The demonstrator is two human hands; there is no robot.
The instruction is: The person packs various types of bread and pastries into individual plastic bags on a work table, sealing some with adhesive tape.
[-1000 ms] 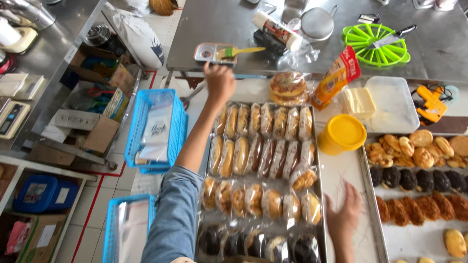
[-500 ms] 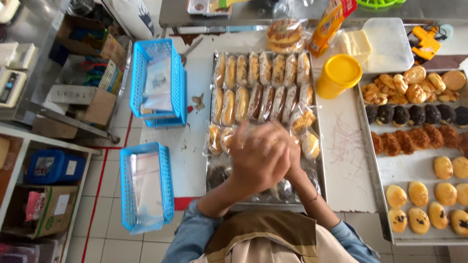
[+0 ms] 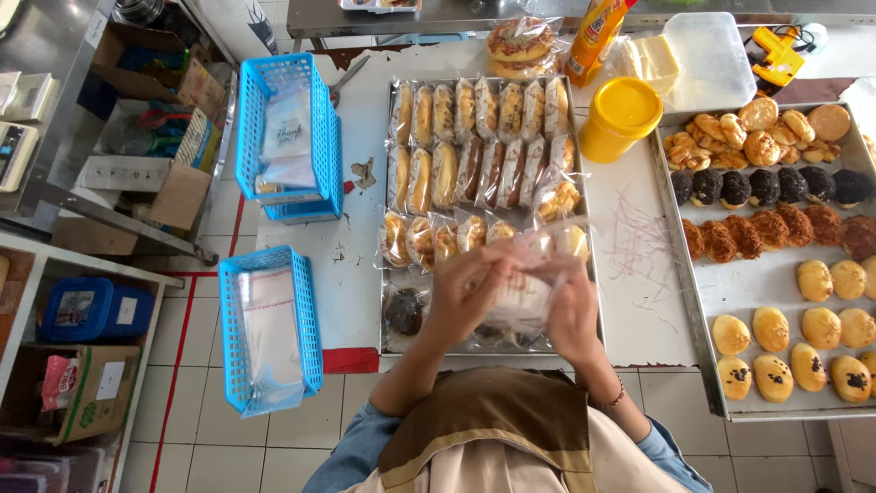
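At the far left of the table stand two blue baskets. The nearer blue basket point(image 3: 270, 329) holds a stack of empty clear bags, and the farther blue basket point(image 3: 288, 137) holds more bags and paper slips.

Moving right, your left hand point(image 3: 467, 290) and right hand point(image 3: 573, 306) meet over the near end of the middle tray point(image 3: 392, 338). Both pinch one clear bag point(image 3: 522, 290) between them, fingers pressed on its film. A pale round bun seems to sit inside, though the crinkled plastic hides most of it.

Expect the bag to be very light, thin and slippery, and the bun soft and easy to crush. I'd judge the safest hold is on the film at the edges or open mouth, not across the bun.

Under your hands, the tray carries rows of wrapped buns point(image 3: 474, 146), so the bag hangs just above them.

Further right stand a yellow tub point(image 3: 620, 117) and an orange bottle point(image 3: 595, 41). At the far right, a big tray point(image 3: 703, 329) holds unwrapped pastries point(image 3: 776, 187) in rows, well apart from your hands.
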